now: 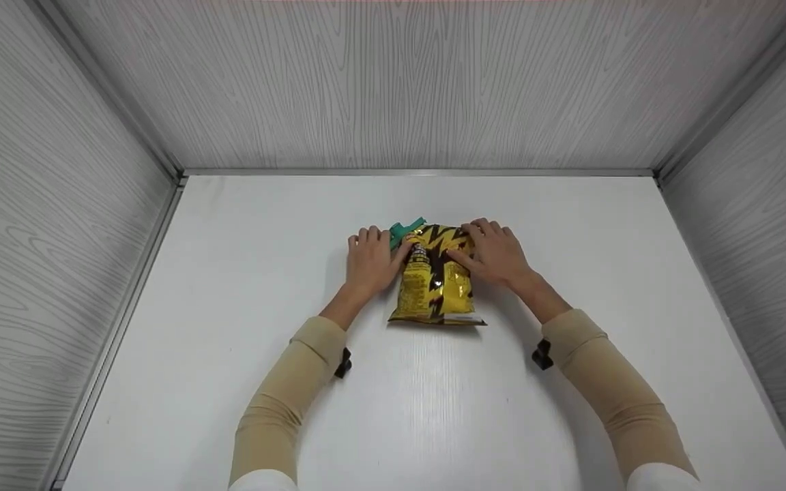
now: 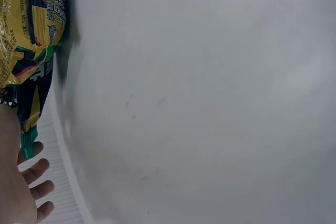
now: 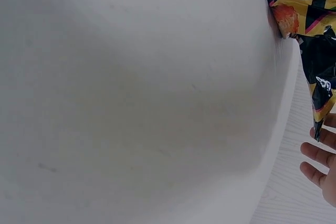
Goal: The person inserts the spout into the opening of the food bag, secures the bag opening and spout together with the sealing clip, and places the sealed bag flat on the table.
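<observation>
A yellow-and-black snack bag (image 1: pixel 437 283) stands out in the middle of the white table. At its upper left corner is a green sealing clip (image 1: pixel 400 232), its two arms spread apart in the head view. My left hand (image 1: pixel 369 262) holds that corner, with the thumb on the bag's front and the clip by the index finger. The right hand (image 1: pixel 500 256) pinches the upper right corner, thumb in front and fingers behind. In the left wrist view, the green clip (image 2: pixel 29 142) reaches past the bag's folded end. The right wrist view shows that end narrowed to a point beside the fingers (image 3: pixel 317 153).
The white tabletop (image 1: pixel 243 286) surrounds the bag. Grey wood-grain panels close it in at the back (image 1: pixel 393 88) and on both sides. A metal strip (image 1: pixel 420 172) runs along the table's far edge.
</observation>
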A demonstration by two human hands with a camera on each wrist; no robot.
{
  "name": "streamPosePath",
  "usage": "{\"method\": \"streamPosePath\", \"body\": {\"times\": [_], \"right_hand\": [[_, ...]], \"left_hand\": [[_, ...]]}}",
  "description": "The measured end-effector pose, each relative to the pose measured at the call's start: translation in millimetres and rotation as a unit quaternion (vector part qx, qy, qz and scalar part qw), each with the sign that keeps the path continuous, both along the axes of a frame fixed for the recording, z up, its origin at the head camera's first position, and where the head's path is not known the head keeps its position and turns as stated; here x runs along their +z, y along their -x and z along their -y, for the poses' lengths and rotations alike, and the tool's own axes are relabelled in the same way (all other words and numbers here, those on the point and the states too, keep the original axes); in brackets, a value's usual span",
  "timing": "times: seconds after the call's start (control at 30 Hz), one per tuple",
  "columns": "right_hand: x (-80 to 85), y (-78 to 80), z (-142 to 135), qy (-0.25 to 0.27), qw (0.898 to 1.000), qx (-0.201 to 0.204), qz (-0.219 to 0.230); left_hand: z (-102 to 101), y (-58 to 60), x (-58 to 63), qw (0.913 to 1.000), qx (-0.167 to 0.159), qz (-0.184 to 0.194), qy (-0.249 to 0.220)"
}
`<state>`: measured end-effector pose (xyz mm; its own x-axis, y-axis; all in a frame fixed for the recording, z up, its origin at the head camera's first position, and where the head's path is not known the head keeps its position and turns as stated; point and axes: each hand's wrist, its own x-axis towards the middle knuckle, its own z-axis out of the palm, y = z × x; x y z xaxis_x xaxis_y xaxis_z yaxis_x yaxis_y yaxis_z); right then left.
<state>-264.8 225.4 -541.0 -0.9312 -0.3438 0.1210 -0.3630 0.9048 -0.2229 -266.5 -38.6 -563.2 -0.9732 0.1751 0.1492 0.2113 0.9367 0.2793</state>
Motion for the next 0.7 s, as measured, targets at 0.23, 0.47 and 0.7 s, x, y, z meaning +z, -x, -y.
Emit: {"method": "streamPosePath", "body": {"times": [0.23, 0.47, 0.7], "right_hand": [[1.5, -2.8, -5, 0.026, 1.0, 0.004, 0.012], [4.3, -8.5, -12, 0.023, 1.0, 0.009, 0.016], [8.9, -16.3, -22, 0.003, 1.0, 0.016, -0.007]], "left_hand": [[6, -3.3, 0.0, 0.9999, 0.006, 0.006, -0.01], [13, -7.4, 5.5, 0.9999, 0.001, 0.005, -0.016], [18, -13.2, 10.0, 0.9984, -0.018, 0.031, -0.043]]}}
